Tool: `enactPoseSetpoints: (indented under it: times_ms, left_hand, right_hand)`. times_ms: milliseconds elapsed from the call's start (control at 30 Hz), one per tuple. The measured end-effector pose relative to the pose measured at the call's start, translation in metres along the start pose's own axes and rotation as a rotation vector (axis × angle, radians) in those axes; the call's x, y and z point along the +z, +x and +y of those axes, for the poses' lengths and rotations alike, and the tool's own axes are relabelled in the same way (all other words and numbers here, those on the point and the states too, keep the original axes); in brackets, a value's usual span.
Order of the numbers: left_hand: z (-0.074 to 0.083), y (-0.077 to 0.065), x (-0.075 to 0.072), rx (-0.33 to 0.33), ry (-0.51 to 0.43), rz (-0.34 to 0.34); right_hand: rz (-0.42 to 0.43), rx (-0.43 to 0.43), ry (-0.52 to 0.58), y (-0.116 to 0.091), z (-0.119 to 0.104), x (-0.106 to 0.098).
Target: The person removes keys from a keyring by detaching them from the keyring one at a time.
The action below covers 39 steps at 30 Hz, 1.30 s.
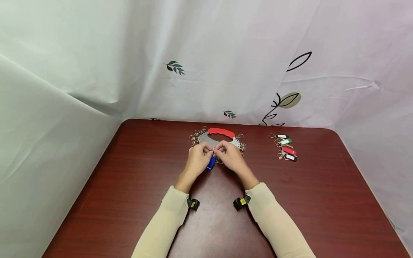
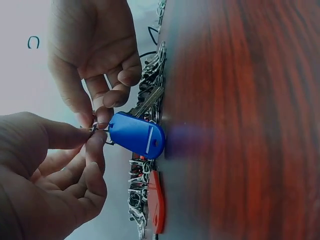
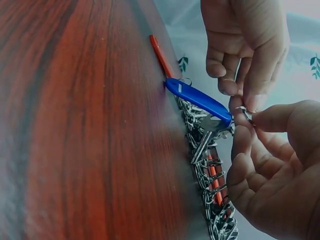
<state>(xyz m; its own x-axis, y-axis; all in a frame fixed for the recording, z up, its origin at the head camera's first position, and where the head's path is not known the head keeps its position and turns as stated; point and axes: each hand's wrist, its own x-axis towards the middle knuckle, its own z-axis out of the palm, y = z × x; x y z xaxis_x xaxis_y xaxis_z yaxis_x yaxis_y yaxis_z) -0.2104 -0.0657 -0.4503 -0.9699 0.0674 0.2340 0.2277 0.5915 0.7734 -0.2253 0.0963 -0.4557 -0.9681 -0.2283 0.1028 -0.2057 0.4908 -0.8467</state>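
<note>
Both hands meet at one small metal key ring in the middle of the table. My left hand pinches it between thumb and fingertips, and my right hand pinches it from the other side. A blue key tag hangs below the fingers, with a silver key beside it. Just behind the hands lies a grey metal key holder plate with a red grip. Many small rings and clips line its edge. The hands hide part of the plate.
To the right lies a column of tagged keys: a black tag, a green tag, a red tag and another black tag. A white patterned curtain stands behind the reddish-brown table.
</note>
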Motion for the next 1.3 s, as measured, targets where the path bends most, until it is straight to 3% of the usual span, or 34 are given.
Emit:
enactPoseSetpoints:
  times_ms: [667, 1300]
  left_hand:
    - [0.0017, -0.0034, -0.0009, 0.019, 0.073, 0.085]
    - [0.0033, -0.0028, -0.0015, 0.028, 0.107, 0.051]
  right_hand:
    - [-0.009, -0.041, -0.028, -0.0005, 0.0028, 0.0032]
    - [0.022, -0.052, -0.056, 0.0001, 0.0013, 0.0042]
